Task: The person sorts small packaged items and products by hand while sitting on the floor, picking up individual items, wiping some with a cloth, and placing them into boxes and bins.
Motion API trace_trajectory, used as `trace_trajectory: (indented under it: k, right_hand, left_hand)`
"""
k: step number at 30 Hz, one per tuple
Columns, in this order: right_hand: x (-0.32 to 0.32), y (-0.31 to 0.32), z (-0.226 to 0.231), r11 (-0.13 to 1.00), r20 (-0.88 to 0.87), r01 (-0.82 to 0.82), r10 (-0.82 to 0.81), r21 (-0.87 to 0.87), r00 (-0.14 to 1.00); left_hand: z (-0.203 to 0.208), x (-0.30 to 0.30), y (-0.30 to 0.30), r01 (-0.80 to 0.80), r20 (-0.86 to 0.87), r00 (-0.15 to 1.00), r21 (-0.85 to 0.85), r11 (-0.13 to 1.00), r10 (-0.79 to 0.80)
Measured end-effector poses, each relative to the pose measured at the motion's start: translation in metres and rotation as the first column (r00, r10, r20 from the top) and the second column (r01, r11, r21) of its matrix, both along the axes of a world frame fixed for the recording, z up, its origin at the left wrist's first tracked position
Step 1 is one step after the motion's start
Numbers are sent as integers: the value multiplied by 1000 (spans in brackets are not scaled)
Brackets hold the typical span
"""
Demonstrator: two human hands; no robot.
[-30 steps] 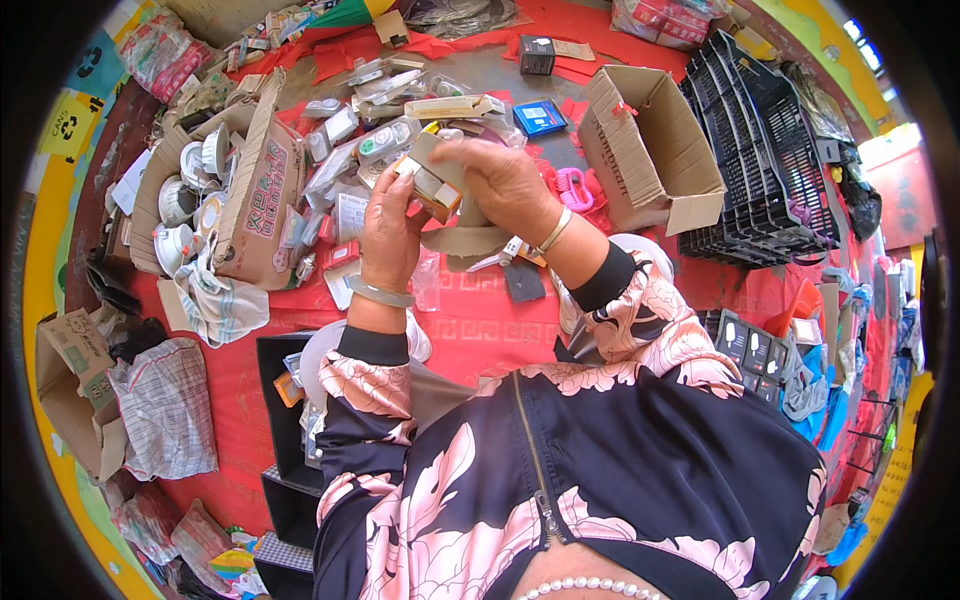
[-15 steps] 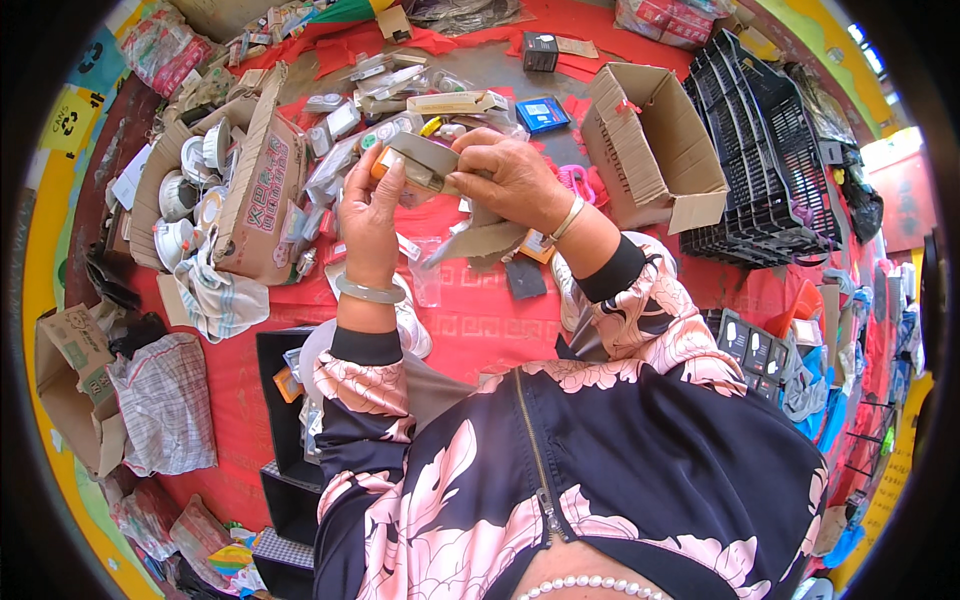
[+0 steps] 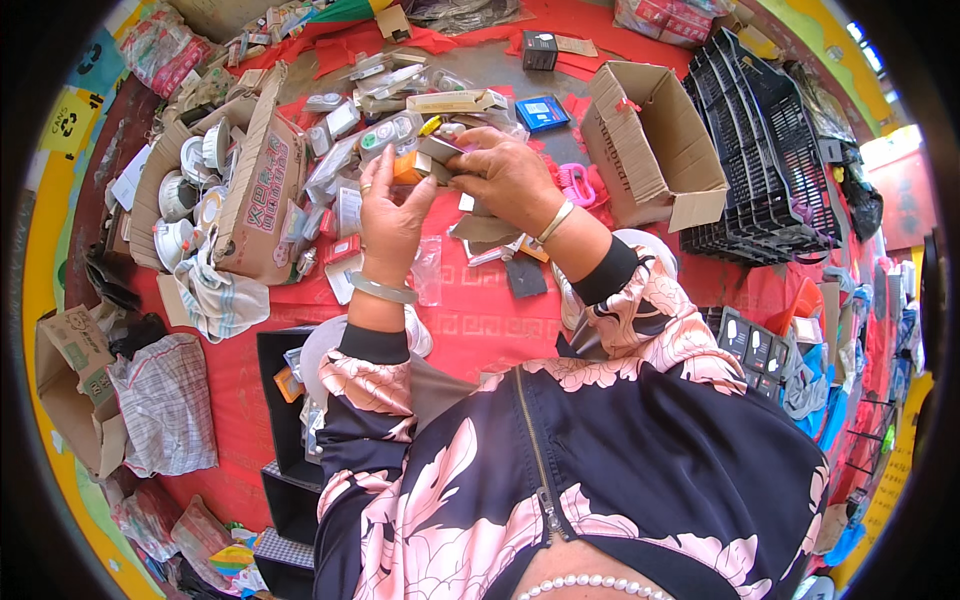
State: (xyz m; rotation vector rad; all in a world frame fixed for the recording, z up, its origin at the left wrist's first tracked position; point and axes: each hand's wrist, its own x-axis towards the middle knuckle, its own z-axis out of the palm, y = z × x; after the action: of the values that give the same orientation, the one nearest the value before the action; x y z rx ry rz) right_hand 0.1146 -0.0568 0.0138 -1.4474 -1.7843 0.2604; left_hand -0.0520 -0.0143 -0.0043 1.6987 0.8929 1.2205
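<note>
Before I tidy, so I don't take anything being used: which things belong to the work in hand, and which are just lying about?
In hand:
small orange carton, between the left hand and right hand
grey card, at the right fingertips

Apparently lying about:
flat blue packet
open cardboard box
black plastic crate
plaid cloth

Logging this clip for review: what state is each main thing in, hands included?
Small orange box, held up; open or shut unclear.
Left hand, thumb and fingers gripping that box.
Right hand, fingers closed at that box's right end.
Left cardboard box, open, round white fixtures inside.
Striped cloth, crumpled.
Right cardboard box, open, one flap folded out.
Blue packet, lying flat.
Jacket zipper, done up.
</note>
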Motion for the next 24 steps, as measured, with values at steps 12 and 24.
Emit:
trace_trajectory:
  k: [12, 24]
  right_hand:
    - [13, 16, -14, 999, -60, -32, 30, -28, 998]
    - [6, 11, -1, 997, -206, -82, 81, 2, 975]
  left_hand:
    - [-19, 8, 1, -19, -262, 960, 273, 962, 94]
    - [-10, 1, 0, -35, -453, 805, 607, 794, 382]
